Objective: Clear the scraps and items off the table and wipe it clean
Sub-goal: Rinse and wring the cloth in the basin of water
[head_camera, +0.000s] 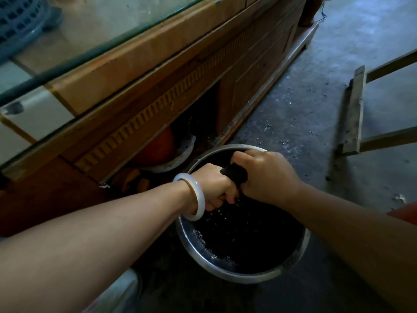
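Head view: our left hand (216, 184) and right hand (266, 175) are close together, both with fingers curled tight round 1 dark wet cloth (234, 173). We hold it over a metal basin (248, 279) of dark water on the floor, just beside the glass-topped table (112, 26). A white bangle (198, 197) circles our left wrist.

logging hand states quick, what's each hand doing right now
Left hand: closed, gripping the dark cloth.
Right hand: closed, gripping the same cloth.
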The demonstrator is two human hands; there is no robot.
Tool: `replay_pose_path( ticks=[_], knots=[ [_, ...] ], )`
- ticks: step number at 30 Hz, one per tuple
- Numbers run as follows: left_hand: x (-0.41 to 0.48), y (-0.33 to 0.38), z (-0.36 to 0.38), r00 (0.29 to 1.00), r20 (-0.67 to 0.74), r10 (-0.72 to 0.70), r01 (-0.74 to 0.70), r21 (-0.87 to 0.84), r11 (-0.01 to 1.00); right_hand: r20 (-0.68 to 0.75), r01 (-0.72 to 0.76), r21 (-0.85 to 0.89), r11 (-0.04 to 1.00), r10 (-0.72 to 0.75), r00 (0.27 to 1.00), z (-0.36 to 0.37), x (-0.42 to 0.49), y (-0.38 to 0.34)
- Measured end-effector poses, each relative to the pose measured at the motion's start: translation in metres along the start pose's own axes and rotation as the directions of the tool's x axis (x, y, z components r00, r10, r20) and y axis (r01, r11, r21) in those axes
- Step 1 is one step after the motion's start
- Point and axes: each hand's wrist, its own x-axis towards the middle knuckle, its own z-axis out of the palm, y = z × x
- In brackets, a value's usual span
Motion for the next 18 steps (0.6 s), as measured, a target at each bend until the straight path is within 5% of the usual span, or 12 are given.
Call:
replay_pose_path(
  ticks=[5, 11, 18],
  knots=[
    [0.001, -0.001, 0.001, 0.999, -0.022, -0.04, 0.039, -0.048, 0.998, 0.139, -0.021, -0.003, 1.0, 0.021, 0.99, 0.004, 0.003, 0.001],
    [-0.003, 0.01, 0.015, 0.971, -0.238, -0.033, -0.009, -0.175, 0.984, 0.377, -0.071, -0.13, 0.989, 0.115, 0.919, -0.036, 0.024, -0.01],
    [-0.05, 0.036, 0.017, 0.924, -0.304, -0.232, 0.136, -0.304, 0.943, 0.522, -0.348, -0.007, 0.937, 0.3, 0.799, -0.078, 0.036, -0.041]
  ],
)
